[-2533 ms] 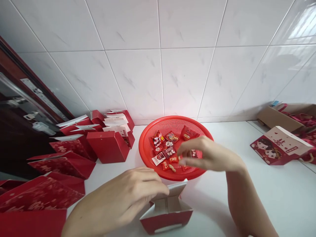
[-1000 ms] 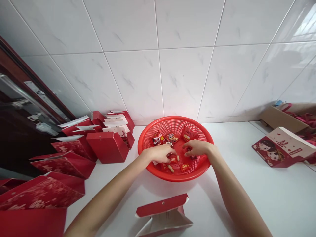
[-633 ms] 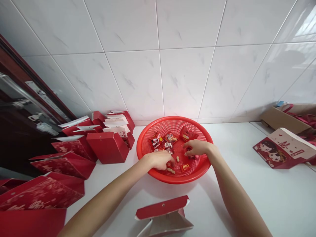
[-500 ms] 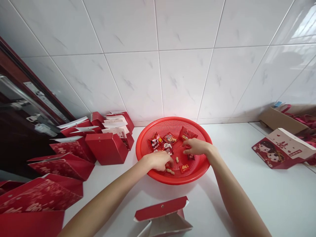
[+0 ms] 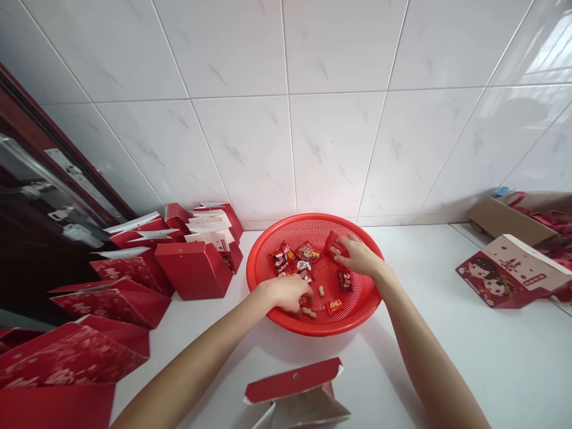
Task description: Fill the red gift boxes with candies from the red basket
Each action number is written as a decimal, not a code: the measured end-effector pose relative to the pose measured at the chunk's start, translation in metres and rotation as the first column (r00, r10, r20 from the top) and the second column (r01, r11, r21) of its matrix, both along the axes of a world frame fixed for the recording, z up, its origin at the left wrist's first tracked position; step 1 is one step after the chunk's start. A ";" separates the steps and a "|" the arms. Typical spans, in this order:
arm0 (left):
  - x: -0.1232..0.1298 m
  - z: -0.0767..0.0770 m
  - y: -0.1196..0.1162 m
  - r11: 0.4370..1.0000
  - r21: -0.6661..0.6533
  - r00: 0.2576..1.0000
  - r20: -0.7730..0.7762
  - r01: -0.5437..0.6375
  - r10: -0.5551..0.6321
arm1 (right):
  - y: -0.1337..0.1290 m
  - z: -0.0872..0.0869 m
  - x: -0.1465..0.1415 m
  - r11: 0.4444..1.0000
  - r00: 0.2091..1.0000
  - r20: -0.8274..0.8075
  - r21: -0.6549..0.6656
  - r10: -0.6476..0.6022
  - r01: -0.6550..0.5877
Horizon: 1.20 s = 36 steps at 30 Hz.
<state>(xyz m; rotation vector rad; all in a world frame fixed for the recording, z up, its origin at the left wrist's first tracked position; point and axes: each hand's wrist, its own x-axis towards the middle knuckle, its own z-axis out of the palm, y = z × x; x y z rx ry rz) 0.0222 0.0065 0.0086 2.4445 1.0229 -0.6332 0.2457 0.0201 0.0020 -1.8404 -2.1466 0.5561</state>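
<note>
A red plastic colander (image 5: 257,262) holds several wrapped candies and a few peanuts. My left hand (image 5: 288,293) is down in its near left part, fingers curled inward; what they hold is hidden, though red wrapping shows beneath them. Beside those fingertips lies a peanut (image 5: 308,311). On the right side, my right hand (image 5: 361,257) has its fingers apart, with the fingertips at a red packet (image 5: 331,244) that they partly cover. A dark red candy (image 5: 344,281) rests below that hand, and a red-wrapped candy (image 5: 333,306) lies near the front rim.
Nearest me stands an open red gift box (image 5: 295,384). Several red gift boxes (image 5: 192,268) line the left side near a dark door (image 5: 27,238). To the right are a printed box (image 5: 504,271) and a cardboard carton (image 5: 513,217). White tiles back the white counter (image 5: 415,268).
My right hand has shifted up and slightly right onto the red packet, uncovering the dark red candy below. My left hand has stayed almost in place.
</note>
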 end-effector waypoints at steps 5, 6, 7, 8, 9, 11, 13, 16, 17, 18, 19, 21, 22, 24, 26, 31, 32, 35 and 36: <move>0.000 0.000 0.000 1.000 -0.016 1.000 -0.013 0.003 -0.003 | -0.001 0.004 -0.003 1.000 1.000 -0.004 0.024 -0.010 0.010; -0.001 0.000 0.000 1.000 -0.014 1.000 -0.014 -0.003 0.003 | -0.001 0.005 -0.004 1.000 1.000 -0.009 0.020 -0.009 0.010; -0.001 0.000 -0.001 1.000 -0.012 1.000 -0.014 -0.009 0.009 | -0.001 0.005 -0.004 1.000 1.000 -0.013 0.009 -0.008 0.008; -0.001 0.000 -0.001 1.000 -0.011 1.000 -0.014 -0.015 0.015 | -0.001 0.004 -0.004 1.000 1.000 -0.016 -0.007 -0.005 0.005; -0.002 0.000 -0.001 1.000 -0.010 1.000 -0.013 -0.019 0.019 | -0.001 0.004 -0.004 1.000 1.000 -0.017 -0.026 -0.001 0.001; -0.002 0.000 -0.001 1.000 -0.011 1.000 -0.011 -0.025 0.025 | -0.002 0.004 -0.003 0.998 1.000 -0.018 -0.066 0.011 -0.013; -0.003 -0.001 -0.001 1.000 -0.011 1.000 -0.007 -0.028 0.028 | -0.003 0.003 -0.003 0.995 0.999 -0.021 -0.095 0.034 -0.036; -0.004 -0.003 0.000 1.000 -0.008 0.999 0.011 -0.030 0.030 | -0.003 0.002 -0.002 0.991 0.997 -0.026 -0.107 0.072 -0.074; -0.004 -0.004 0.000 1.000 -0.006 0.999 0.021 -0.030 0.030 | -0.003 0.001 -0.002 0.991 0.996 -0.025 -0.106 0.081 -0.084; -0.005 -0.005 0.000 1.000 -0.004 0.999 0.033 -0.030 0.030 | -0.003 0.001 -0.002 0.990 0.996 -0.023 -0.105 0.089 -0.091; -0.005 -0.005 0.001 1.000 -0.003 0.999 0.045 -0.030 0.031 | -0.002 -0.001 -0.001 0.990 0.995 -0.021 -0.104 0.093 -0.095; -0.006 -0.007 0.001 1.000 -0.004 0.997 0.069 -0.031 0.031 | -0.001 -0.002 0.000 0.991 0.996 -0.014 -0.095 0.093 -0.094; -0.006 -0.008 0.001 0.999 -0.007 0.996 0.080 -0.031 0.032 | -0.001 -0.003 0.000 0.992 0.996 -0.012 -0.088 0.092 -0.092; -0.007 -0.008 0.002 0.999 -0.018 0.994 0.100 -0.035 0.037 | -0.001 -0.003 0.000 0.994 0.996 -0.010 -0.070 0.087 -0.088; -0.009 -0.008 0.002 0.998 -0.028 0.990 0.130 -0.047 0.051 | -0.001 -0.002 0.000 0.995 0.996 -0.017 -0.049 0.083 -0.084; -0.013 -0.002 0.004 0.975 -0.025 0.926 0.309 -0.219 0.216 | -0.003 0.004 -0.003 0.984 0.945 -0.274 0.050 0.179 -0.172; -0.013 -0.001 0.005 0.948 -0.031 0.863 0.406 -0.316 0.301 | -0.004 0.005 -0.003 0.977 0.915 -0.340 0.074 0.215 -0.202; -0.015 0.001 0.007 0.791 -0.204 0.501 0.677 -0.577 0.540 | -0.006 0.005 -0.004 0.957 0.840 -0.458 0.128 0.291 -0.262; -0.015 0.002 0.008 0.736 -0.299 0.381 0.703 -0.607 0.600 | -0.007 0.006 -0.004 0.951 0.822 -0.479 0.142 0.308 -0.274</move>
